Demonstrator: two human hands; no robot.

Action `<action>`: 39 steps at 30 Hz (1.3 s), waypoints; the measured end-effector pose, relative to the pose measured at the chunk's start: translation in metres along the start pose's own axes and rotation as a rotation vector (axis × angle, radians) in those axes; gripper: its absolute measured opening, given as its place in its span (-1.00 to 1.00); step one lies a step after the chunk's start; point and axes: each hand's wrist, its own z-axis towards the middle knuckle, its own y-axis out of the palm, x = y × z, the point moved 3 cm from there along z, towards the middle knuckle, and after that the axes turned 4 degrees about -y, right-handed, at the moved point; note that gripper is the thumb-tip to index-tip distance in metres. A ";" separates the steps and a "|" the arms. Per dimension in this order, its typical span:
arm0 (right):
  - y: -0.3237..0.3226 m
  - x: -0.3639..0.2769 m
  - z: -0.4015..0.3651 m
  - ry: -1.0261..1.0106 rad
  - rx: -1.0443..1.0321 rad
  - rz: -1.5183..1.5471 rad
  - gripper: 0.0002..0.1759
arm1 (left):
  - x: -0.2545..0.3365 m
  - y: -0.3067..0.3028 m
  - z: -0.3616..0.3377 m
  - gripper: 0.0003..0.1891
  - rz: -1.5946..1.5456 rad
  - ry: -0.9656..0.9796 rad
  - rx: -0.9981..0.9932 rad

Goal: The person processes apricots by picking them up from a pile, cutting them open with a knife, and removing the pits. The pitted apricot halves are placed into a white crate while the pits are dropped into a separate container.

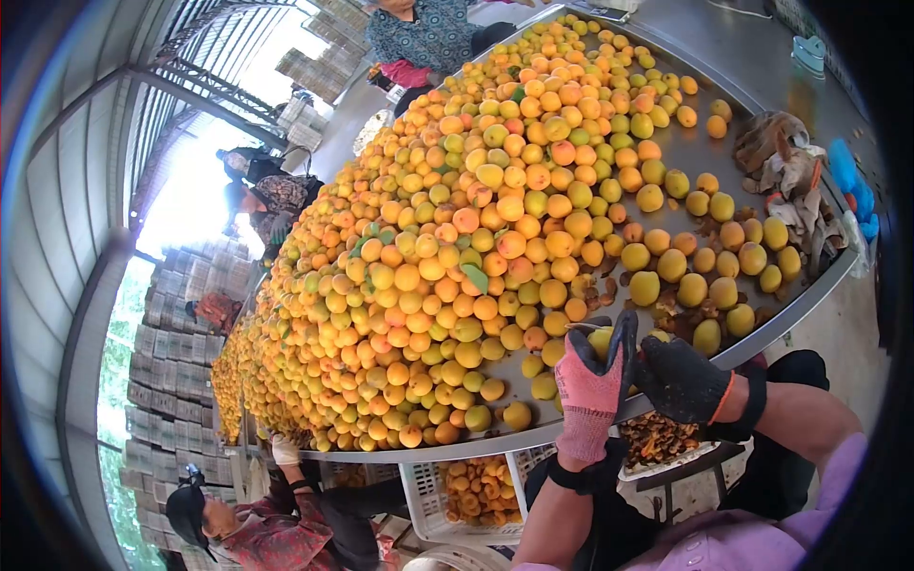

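Note:
My left hand (590, 381), in a pink glove with dark fingers, is closed around a yellow-green apricot (600, 343) at the near edge of the metal table (771, 328). Right beside it is my right hand (684, 381) in a black glove, fingers curled together toward the left hand; what they hold is hidden. Another yellow apricot (660, 336) peeks out just above the right fingertips. Beyond both hands spreads a large heap of apricots (476, 238), orange to greenish, with a green leaf (474, 278) on top.
Below the table edge stand a white crate (428, 504) of split apricots and a container of dark scraps (657, 440). Crumpled cloth (785, 167) lies at the table's right corner. A person (276, 533) sits at the lower left; others work along the far side. Stacked crates (176, 381) stand behind.

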 end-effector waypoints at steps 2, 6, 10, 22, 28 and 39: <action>0.006 -0.002 -0.002 -0.013 0.038 0.029 -0.89 | -0.005 0.003 -0.002 -0.75 -0.255 -0.032 -0.029; -0.001 -0.023 0.002 -0.076 0.071 0.276 -0.79 | -0.007 -0.004 -0.002 -0.76 -0.575 -0.089 -0.146; 0.018 -0.015 0.010 -0.124 0.093 0.670 -0.75 | -0.022 -0.012 -0.002 -0.61 0.308 0.759 0.154; -0.014 -0.011 0.004 -0.009 0.143 -0.161 -0.63 | 0.018 0.008 0.002 -0.52 -0.918 -0.159 -0.121; -0.020 -0.008 0.003 0.168 0.086 -0.104 -0.71 | 0.012 0.027 0.006 -0.38 -0.989 -0.162 -0.210; -0.033 -0.005 0.007 0.054 0.100 -0.098 -0.63 | 0.034 0.029 0.002 -0.50 -0.485 -0.026 0.100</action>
